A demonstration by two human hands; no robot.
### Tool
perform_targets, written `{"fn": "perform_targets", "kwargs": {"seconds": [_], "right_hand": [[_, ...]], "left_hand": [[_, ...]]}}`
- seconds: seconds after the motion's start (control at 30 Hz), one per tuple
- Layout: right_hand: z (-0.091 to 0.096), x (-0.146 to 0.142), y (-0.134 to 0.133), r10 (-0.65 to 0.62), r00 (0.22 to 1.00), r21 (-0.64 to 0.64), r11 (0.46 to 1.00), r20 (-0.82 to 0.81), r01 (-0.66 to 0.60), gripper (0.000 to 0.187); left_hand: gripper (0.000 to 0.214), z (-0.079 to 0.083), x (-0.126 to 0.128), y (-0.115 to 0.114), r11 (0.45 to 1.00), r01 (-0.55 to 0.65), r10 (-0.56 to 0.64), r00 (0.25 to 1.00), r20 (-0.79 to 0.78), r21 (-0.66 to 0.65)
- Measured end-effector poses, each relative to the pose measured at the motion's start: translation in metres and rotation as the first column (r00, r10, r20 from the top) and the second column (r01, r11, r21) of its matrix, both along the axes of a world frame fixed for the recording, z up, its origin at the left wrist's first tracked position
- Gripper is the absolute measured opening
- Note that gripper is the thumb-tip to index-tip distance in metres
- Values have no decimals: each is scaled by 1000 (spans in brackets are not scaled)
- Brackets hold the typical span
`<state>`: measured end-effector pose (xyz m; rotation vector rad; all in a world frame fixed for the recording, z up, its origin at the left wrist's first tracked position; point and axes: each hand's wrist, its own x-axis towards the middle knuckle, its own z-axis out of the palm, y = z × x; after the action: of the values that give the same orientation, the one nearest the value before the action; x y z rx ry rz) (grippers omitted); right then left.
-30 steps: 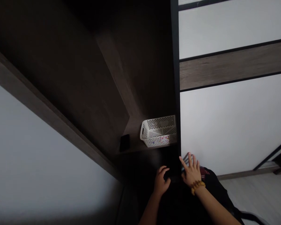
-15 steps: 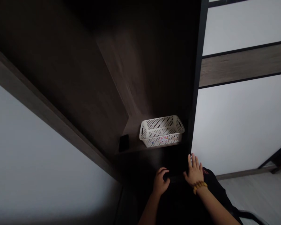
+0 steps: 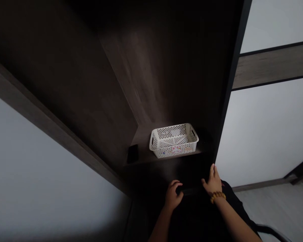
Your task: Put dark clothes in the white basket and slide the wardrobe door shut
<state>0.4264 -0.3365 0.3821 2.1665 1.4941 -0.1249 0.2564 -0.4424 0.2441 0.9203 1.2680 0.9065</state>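
My right hand [image 3: 212, 181], with a yellow beaded bracelet [image 3: 217, 196] at the wrist, touches the dark edge of the white sliding door [image 3: 261, 131]. Its fingers are stretched out along that edge and the thumb stands apart. Lower and to the left, my left hand [image 3: 173, 196] hovers in front of the dark wardrobe with fingers loosely bent and a gap to the thumb; nothing shows in it. A white perforated basket [image 3: 173, 151] with stickers on its front sits on the wardrobe shelf [image 3: 145, 156], beyond both hands. Its visible inside holds nothing.
A flat black object [image 3: 133, 153] lies on the shelf, left of the basket. On the left stands another white panel [image 3: 45, 171] with a wood-look edge. Pale floor [image 3: 282, 205] and a dark curved bar [image 3: 270, 230] show at lower right.
The white door has slid to the right, with my right hand at its edge, baring more of the shelf beside the basket. My left hand has stayed in place.
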Motion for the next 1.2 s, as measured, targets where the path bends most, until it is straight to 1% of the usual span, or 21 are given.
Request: {"fn": "perform_targets", "kwargs": {"seconds": [0.1,0.2,0.27,0.3,0.37,0.43,0.47,0.53,0.63,0.7,0.77,0.8,0.83,0.87,0.9,0.93,1.03,1.1,1.13,1.17,1.2], "right_hand": [[-2,3,5,-43,999,33,998,-28,44,107],[-2,4,9,-81,996,55,995,-30,83,106],[-1,4,11,-109,993,67,992,-32,111,106],[0,3,12,-123,992,72,990,-32,125,106],[3,2,13,-154,988,80,985,-30,156,105],[5,-1,15,-186,982,81,979,-26,187,104],[6,-2,17,-200,979,77,976,-25,201,103],[10,-5,21,-223,975,57,973,-22,224,103],[24,-9,27,-237,971,-45,971,-44,235,99],[42,-14,23,-216,970,-193,962,-114,192,91],[65,-21,13,-169,960,-386,920,-223,72,83],[78,-26,5,-138,947,-490,872,-292,-24,82],[90,-33,-2,-76,938,-625,764,-338,-163,84],[100,-40,-8,-26,934,-691,679,-357,-246,88],[110,-49,-12,49,938,-696,657,-342,-288,93],[118,-59,-13,133,958,-673,686,-255,-275,94],[132,-95,10,301,947,-563,766,-109,-309,75],[135,-124,44,395,916,-458,803,-67,-380,68],[133,-138,64,435,900,-407,820,-13,-402,66],[129,-153,85,473,881,-361,826,27,-432,67],[123,-166,105,517,854,-315,821,59,-476,69]], "left_hand": [[36,5,-6,3,996,76,-73,995,68,-41],[24,24,-16,4,964,263,-247,943,225,-45],[33,44,-25,4,917,397,-385,866,319,30],[45,55,-28,3,883,460,-462,824,328,89],[74,74,-33,-1,766,611,-640,755,143,200],[86,86,-33,-10,632,744,-744,661,-101,217],[88,88,-31,-16,588,785,-762,619,-192,194],[87,86,-25,-29,562,812,-757,582,-296,157],[81,75,-17,-48,583,800,-728,593,-344,143],[75,70,-17,-54,615,779,-712,615,-339,121],[66,69,-23,-54,648,758,-702,635,-324,81],[65,70,-29,-51,664,744,-691,646,-323,68],[68,72,-37,-46,680,731,-679,658,-325,59],[76,75,-48,-39,698,714,-658,673,-339,62],[94,79,-60,-30,730,678,-615,706,-351,85],[104,84,-73,-19,759,645,-575,731,-367,95],[97,99,-120,28,810,567,-445,758,-476,147],[90,105,-151,65,872,421,-208,780,-590,249],[87,106,-166,85,887,316,-27,765,-644,338],[83,105,-178,103,900,187,154,710,-687,395],[83,102,-190,120,905,84,271,641,-719,416]]}}
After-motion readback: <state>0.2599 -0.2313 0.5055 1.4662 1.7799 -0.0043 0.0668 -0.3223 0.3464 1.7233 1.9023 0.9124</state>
